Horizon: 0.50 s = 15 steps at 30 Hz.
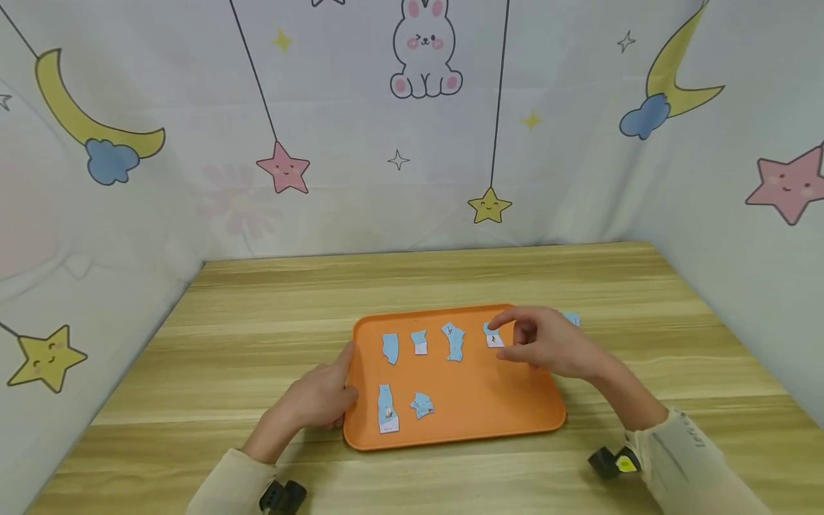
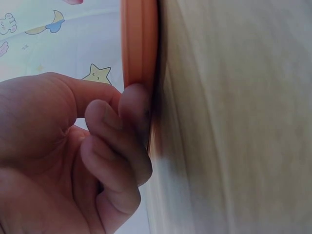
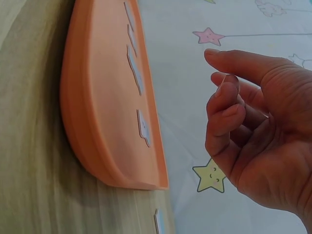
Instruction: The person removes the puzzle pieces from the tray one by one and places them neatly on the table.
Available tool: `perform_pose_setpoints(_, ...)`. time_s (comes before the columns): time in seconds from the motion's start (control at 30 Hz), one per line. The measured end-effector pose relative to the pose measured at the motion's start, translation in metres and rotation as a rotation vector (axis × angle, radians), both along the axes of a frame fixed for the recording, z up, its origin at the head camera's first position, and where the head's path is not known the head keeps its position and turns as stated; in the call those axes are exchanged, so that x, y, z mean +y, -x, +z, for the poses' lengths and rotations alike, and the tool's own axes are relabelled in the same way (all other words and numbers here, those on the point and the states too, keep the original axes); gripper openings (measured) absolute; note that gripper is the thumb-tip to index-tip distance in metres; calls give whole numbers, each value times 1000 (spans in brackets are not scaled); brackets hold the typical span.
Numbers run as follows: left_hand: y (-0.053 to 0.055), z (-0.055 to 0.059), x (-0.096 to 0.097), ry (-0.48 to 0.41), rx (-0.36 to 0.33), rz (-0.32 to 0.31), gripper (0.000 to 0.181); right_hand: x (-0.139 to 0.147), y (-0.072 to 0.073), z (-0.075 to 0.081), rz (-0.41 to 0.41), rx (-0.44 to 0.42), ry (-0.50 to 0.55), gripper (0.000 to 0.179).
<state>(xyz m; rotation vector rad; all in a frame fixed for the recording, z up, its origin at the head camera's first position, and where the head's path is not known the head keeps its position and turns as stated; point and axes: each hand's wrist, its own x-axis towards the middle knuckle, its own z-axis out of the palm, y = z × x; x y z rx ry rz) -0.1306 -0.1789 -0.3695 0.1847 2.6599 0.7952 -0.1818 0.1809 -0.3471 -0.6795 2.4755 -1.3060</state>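
Note:
An orange tray (image 1: 476,422) lies on the table. My left hand (image 1: 322,392) grips its left edge, and in the left wrist view the curled fingers (image 2: 117,151) are at its outer side. Over the tray's right part is my right hand (image 1: 553,342), holding nothing, its thumb and index finger spread apart and the others curled. Close to those fingertips lies a blue-and-white puzzle piece (image 1: 494,336). Left of it in the back row are a jagged piece (image 1: 454,343), a small piece (image 1: 419,342) and a plain blue piece (image 1: 390,347). In front lie a long piece (image 1: 387,411) and a star-shaped piece (image 1: 422,405).
Another blue piece (image 1: 571,319) lies on the wood-grain table (image 1: 270,300) beyond the tray's right end, partly hidden by the right hand. A printed white curtain (image 1: 360,214) stands along the table's back and sides. A dark device (image 1: 283,496) is at the left wrist.

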Motion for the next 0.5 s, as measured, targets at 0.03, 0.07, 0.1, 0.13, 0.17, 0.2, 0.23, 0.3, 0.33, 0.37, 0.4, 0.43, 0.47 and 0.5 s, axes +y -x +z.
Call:
perform_pose_setpoints(0.03, 0, 0, 0, -1, 0, -1, 77, -1, -1, 0, 3, -5, 2, 37)
perform_pose_setpoints(0.07, 0, 1, 0, 0, 1, -2, 76, -2, -1, 1, 6, -9, 4, 38)
perform_pose_setpoints(0.1, 0, 1, 0, 0, 1, -2, 76, -3, -2, 1, 9, -13, 3, 38)
perform_pose_setpoints(0.13, 1, 1, 0, 1, 1, -2, 76, -4, -3, 1, 12, -16, 2, 38)
perform_pose_setpoints(0.17, 1, 1, 0, 0, 0, -2, 76, -5, -3, 1, 14, -17, -1, 39)
perform_pose_setpoints(0.2, 1, 1, 0, -1, -1, -1, 76, -6, -3, 1, 18, -14, -2, 39)
perform_pose_setpoints(0.23, 1, 1, 0, -1, -1, -1, 76, -6, -4, 1, 22, -12, -6, 38)
perform_pose_setpoints(0.3, 1, 0, 0, -2, -2, 0, 76, -7, -4, 1, 29, 0, -19, 37)
perform_pose_setpoints(0.33, 1, 0, 0, -3, -3, 1, 76, -7, -4, 0, 33, 10, -25, 36)
perform_pose_setpoints(0.37, 1, 0, 0, -5, -4, 1, 76, -8, -4, 0, 36, 22, -35, 35)
perform_pose_setpoints(0.4, 1, 0, 0, -6, -5, 2, 76, -8, -5, 0, 39, 31, -43, 35)
perform_pose_setpoints(0.43, 1, 0, 0, -6, -6, 2, 76, -9, -5, 0, 41, 37, -51, 34)
perform_pose_setpoints(0.47, 1, 0, 0, -7, -6, 3, 77, -9, -6, 0, 43, 43, -56, 34)
perform_pose_setpoints(0.5, 1, 0, 0, -6, -7, 3, 77, -10, -6, 1, 44, 48, -62, 34)
